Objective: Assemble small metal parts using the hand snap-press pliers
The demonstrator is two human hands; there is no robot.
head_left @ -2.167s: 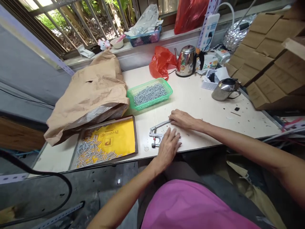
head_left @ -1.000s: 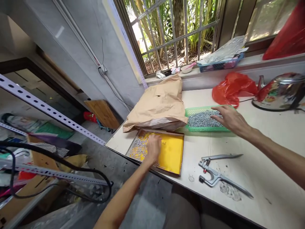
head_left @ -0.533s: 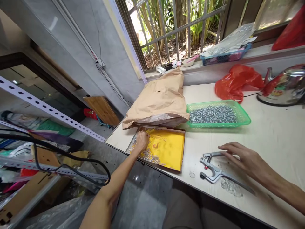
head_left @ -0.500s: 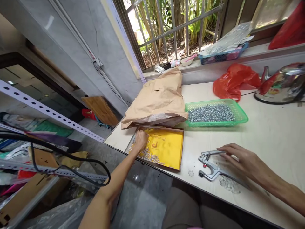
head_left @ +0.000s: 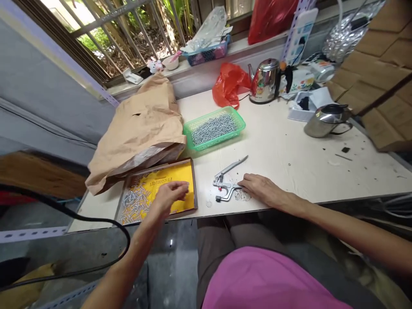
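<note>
My left hand hovers over the yellow-lined shallow tray, fingers pinched together on something small I cannot make out. Left of the hand, a heap of small silver metal pieces lies in that tray. My right hand rests on the white table with its fingers on the lower handle of the metal hand pliers. Small clear bits lie under the fingertips. A green basket full of the same silver pieces stands further back.
A crumpled brown paper bag lies behind the tray. A red plastic bag, a steel kettle and a steel jug stand at the back right. Cardboard boxes rise at the right; a black cable loops at the left.
My left hand has lifted from the silver pieces at the tray's left and moved right, now pinched. The right hand stays at the pliers. The camera has swung to the right.
</note>
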